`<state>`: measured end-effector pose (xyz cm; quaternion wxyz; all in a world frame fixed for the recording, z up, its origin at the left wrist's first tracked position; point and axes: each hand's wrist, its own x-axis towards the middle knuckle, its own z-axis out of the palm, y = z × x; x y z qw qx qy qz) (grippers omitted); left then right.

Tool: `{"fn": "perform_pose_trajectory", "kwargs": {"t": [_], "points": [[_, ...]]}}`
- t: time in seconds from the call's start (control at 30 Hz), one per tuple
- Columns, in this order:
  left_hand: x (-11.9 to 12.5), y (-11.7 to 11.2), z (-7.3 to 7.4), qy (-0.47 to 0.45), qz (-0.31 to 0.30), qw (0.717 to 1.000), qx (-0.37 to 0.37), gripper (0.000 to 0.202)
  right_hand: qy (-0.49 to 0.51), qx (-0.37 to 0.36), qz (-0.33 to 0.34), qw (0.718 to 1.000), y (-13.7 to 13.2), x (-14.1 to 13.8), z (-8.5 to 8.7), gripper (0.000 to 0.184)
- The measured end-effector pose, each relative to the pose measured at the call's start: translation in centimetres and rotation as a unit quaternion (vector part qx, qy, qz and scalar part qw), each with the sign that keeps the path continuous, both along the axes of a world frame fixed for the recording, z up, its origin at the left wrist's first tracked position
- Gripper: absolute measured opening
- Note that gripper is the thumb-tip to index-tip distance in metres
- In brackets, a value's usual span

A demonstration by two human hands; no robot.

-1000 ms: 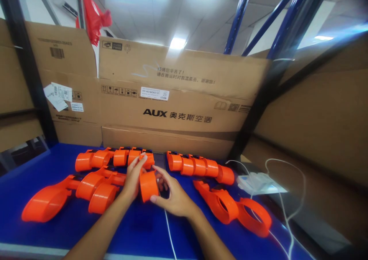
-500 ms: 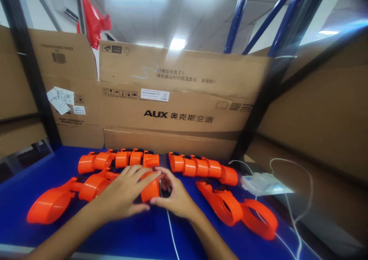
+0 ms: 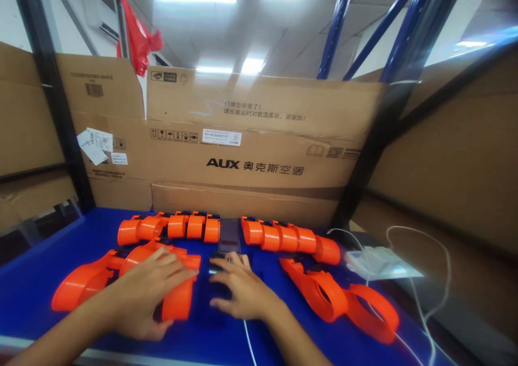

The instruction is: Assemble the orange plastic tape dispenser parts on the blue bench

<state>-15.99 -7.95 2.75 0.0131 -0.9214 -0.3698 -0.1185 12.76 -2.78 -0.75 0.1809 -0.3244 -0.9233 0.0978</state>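
Note:
My left hand [image 3: 156, 290] is curled over an orange loop of band [image 3: 178, 298], its fingers across the top and its thumb low at the near side. Right of it, my right hand [image 3: 245, 287] has its fingers apart over a small dark object [image 3: 214, 262] on the blue surface, mostly covered by the fingers. From under that hand a white cable [image 3: 249, 339] runs towards me. Just beyond stands a dark flat rectangular item [image 3: 229, 235]. More orange bands [image 3: 81, 290] lie left of my left hand, partly hidden by it.
Orange rolled bands with dark clips form a left row [image 3: 176, 225] and a right row [image 3: 289, 239] at the back. Two larger orange loops [image 3: 376, 312] lie at the right, near a white box [image 3: 382, 263] with cables. A cardboard wall [image 3: 259, 198] closes off the back.
Both hands were at one orange loop in the middle. My left hand has moved it left, and my right hand has let go and now hovers or rests over the dark object.

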Motion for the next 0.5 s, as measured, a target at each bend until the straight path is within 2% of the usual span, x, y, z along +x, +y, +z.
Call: {"fn": "perform_pose_trajectory", "kwargs": {"t": [0.13, 0.23, 0.4, 0.5], "points": [[0.1, 0.1, -1.0, -0.002, -0.001, 1.000, -0.018, 0.084, 0.018, 0.010, -0.008, 1.000, 0.2, 0.4, -0.2, 0.032], [0.0, 0.4, -1.1, -0.011, 0.015, 1.000, -0.014, 0.086, 0.025, 0.009, -0.006, 1.000, 0.2, 0.7, -0.3, 0.030], [0.3, 0.6, -0.3, -0.003, 0.021, 0.999, -0.042, 0.085, 0.042, 0.008, 0.000, 0.999, 0.3, 0.9, 0.1, 0.022], [1.2, 1.6, 0.4, -0.017, 0.041, 0.998, -0.050, 0.074, 0.071, 0.010, 0.002, 0.997, 0.5, 1.0, 0.4, 0.017]]}}
